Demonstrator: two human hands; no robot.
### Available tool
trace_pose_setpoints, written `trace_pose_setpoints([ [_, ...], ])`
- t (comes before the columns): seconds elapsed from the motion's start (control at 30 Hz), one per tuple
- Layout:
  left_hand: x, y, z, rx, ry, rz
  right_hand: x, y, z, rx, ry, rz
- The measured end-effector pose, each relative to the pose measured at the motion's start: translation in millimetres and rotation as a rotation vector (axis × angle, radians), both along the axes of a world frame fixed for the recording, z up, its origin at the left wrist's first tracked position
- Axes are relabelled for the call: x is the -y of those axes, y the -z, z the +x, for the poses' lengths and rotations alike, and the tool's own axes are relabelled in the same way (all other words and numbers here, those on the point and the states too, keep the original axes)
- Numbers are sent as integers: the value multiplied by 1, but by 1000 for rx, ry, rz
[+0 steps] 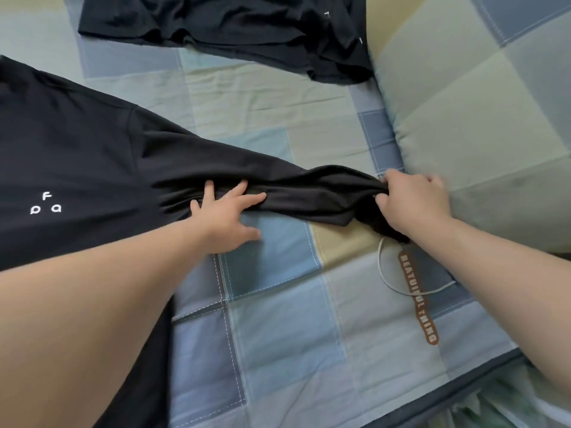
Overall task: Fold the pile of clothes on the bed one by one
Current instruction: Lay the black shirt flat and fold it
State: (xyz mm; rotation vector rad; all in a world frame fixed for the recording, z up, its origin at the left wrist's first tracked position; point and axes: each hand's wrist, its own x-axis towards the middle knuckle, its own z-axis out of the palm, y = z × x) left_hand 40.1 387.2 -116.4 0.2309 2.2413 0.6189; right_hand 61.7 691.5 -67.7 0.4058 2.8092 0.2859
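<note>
The black long-sleeve shirt (77, 156) lies flat on the checked bed sheet (278, 319), with its sleeve (278, 183) stretched out to the right. The left hand (225, 217), fingers straight and spread, presses on the sleeve close to the shirt body. The right hand (414, 199) grips the sleeve end (fingers curled around the cloth). Beyond the shirt lies another black garment (231, 26), and to the right of the sleeve end lies a pillow (479, 103).

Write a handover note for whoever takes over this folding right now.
Left hand: flat, pressing the sleeve near the black shirt's shoulder.
Right hand: grips the sleeve's cuff end.
Shirt lies spread on the bed; a second dark garment lies rumpled farther up.
Done: shirt laid out. Left: fold sleeve in, finish shirt, then the other garment.
</note>
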Motion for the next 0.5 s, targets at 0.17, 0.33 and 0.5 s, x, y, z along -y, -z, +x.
trace_pose_setpoints([
  [0.17,10,-47,9,-80,-392,441,31,-54,-15,56,234,-753],
  [0.33,35,-96,8,583,-800,980,131,-94,-26,184,551,-1400],
  [0.5,126,-126,1,635,-838,1082,242,-127,-33,280,671,-1715],
])
